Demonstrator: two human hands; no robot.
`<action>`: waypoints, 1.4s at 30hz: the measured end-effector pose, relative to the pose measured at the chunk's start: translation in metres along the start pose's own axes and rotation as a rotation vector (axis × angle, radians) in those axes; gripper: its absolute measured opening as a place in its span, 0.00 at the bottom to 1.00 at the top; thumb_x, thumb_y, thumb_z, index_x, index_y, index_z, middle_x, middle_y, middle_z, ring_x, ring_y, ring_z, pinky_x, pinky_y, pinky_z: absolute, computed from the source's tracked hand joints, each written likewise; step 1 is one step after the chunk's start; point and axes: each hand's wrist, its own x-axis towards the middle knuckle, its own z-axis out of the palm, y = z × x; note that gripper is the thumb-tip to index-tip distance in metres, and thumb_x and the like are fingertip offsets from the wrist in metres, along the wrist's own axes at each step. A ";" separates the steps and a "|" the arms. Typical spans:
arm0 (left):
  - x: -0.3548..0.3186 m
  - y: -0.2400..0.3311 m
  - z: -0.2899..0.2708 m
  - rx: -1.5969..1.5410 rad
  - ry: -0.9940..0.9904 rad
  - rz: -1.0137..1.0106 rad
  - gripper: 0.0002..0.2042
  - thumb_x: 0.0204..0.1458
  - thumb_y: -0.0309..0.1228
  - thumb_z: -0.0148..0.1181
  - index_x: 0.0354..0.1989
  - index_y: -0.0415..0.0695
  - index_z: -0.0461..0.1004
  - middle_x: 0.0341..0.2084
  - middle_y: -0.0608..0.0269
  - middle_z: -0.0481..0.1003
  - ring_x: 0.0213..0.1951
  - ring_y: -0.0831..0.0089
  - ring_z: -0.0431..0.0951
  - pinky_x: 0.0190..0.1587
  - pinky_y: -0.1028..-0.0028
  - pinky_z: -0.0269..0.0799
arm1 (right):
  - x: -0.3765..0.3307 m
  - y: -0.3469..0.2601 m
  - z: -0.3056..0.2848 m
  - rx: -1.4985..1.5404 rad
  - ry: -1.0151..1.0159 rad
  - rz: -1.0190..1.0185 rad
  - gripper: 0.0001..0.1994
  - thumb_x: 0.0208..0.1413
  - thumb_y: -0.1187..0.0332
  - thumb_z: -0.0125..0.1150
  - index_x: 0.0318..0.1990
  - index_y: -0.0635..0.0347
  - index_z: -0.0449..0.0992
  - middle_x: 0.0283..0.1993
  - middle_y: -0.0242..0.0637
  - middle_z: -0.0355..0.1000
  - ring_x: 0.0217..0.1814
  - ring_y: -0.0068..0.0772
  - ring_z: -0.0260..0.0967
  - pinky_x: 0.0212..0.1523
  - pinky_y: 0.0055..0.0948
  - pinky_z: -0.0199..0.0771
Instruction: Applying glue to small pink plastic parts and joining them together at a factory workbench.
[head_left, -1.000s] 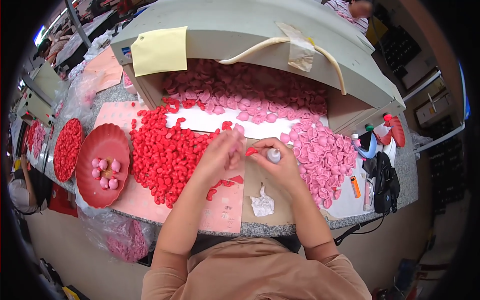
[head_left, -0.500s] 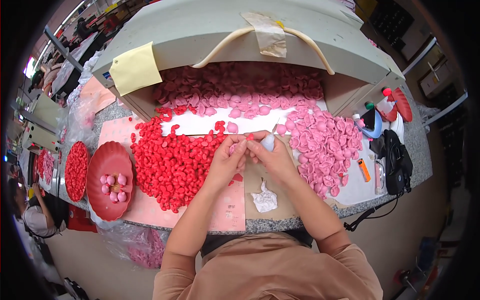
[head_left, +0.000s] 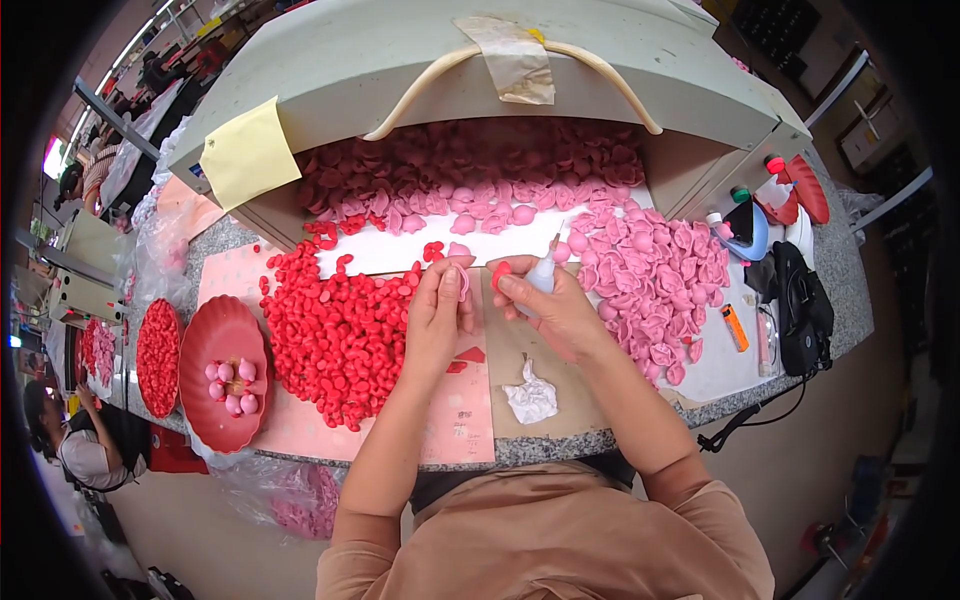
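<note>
Crowded surface, one open strip in front

The red petal heap (head_left: pixel 340 325) blocks the left, the pink petal heap (head_left: pixel 655 275) the right, and the box-like hood (head_left: pixel 480 70) closes off the back. Free room lies on the brown paper sheet (head_left: pixel 520 345) and pink sheet (head_left: pixel 460 420) near the front edge, broken only by a crumpled white tissue (head_left: pixel 530 398). The red plate (head_left: pixel 222 370) fills the far left.

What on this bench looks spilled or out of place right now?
A few red petals lie loose on the pink sheet, apart from the red pile. A crumpled white wad sits below the right hand. Otherwise nothing odd.
</note>
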 end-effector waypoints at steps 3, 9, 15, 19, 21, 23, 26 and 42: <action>-0.007 0.008 0.008 0.055 0.163 0.022 0.13 0.61 0.33 0.44 0.49 0.40 0.64 0.31 0.63 0.72 0.27 0.78 0.74 0.32 0.80 0.72 | 0.001 0.003 0.002 -0.163 0.032 -0.041 0.13 0.54 0.71 0.57 0.46 0.63 0.70 0.39 0.32 0.71 0.38 0.20 0.67 0.37 0.21 0.67; -0.005 -0.007 0.022 0.219 0.031 0.192 0.10 0.56 0.27 0.51 0.45 0.36 0.68 0.36 0.58 0.74 0.39 0.75 0.76 0.39 0.76 0.73 | -0.015 0.004 0.010 -0.760 0.162 -0.433 0.11 0.50 0.74 0.60 0.42 0.65 0.74 0.40 0.35 0.72 0.41 0.24 0.67 0.45 0.24 0.67; -0.004 -0.006 0.013 0.114 0.142 0.255 0.13 0.56 0.27 0.51 0.50 0.40 0.67 0.35 0.62 0.72 0.34 0.80 0.75 0.35 0.79 0.74 | -0.007 0.012 0.016 -0.725 0.127 -0.430 0.12 0.54 0.74 0.55 0.46 0.66 0.70 0.44 0.35 0.70 0.41 0.21 0.66 0.41 0.21 0.66; 0.004 -0.012 0.017 -0.207 0.084 0.103 0.14 0.58 0.30 0.49 0.52 0.41 0.66 0.34 0.64 0.72 0.33 0.80 0.74 0.35 0.80 0.73 | -0.011 0.009 0.014 -0.579 0.197 -0.374 0.12 0.54 0.73 0.56 0.45 0.65 0.70 0.42 0.35 0.71 0.40 0.19 0.66 0.39 0.20 0.66; 0.003 -0.009 0.011 -0.232 0.127 0.128 0.14 0.58 0.30 0.49 0.51 0.39 0.66 0.35 0.64 0.71 0.32 0.80 0.74 0.34 0.80 0.73 | -0.008 0.001 0.018 -0.529 0.116 -0.206 0.11 0.54 0.71 0.57 0.44 0.64 0.71 0.39 0.33 0.72 0.38 0.20 0.67 0.37 0.19 0.65; -0.003 0.002 0.008 -0.221 0.161 0.120 0.13 0.58 0.29 0.48 0.50 0.38 0.67 0.36 0.63 0.71 0.33 0.80 0.74 0.34 0.80 0.73 | 0.001 0.010 0.009 -0.430 0.105 -0.147 0.11 0.53 0.70 0.58 0.43 0.63 0.71 0.36 0.32 0.72 0.37 0.21 0.67 0.36 0.20 0.65; -0.002 -0.002 -0.001 -0.074 0.189 0.090 0.14 0.59 0.31 0.47 0.51 0.38 0.67 0.37 0.63 0.72 0.36 0.78 0.74 0.37 0.77 0.74 | 0.006 0.015 0.007 -0.189 0.094 -0.082 0.12 0.53 0.71 0.58 0.44 0.65 0.70 0.36 0.34 0.71 0.39 0.24 0.69 0.37 0.20 0.66; -0.005 0.004 0.019 0.570 0.152 0.360 0.16 0.59 0.33 0.45 0.52 0.38 0.68 0.35 0.53 0.71 0.37 0.69 0.73 0.41 0.74 0.67 | 0.004 0.013 -0.001 -0.294 0.014 -0.152 0.13 0.54 0.71 0.59 0.45 0.66 0.71 0.39 0.36 0.72 0.40 0.25 0.71 0.43 0.24 0.73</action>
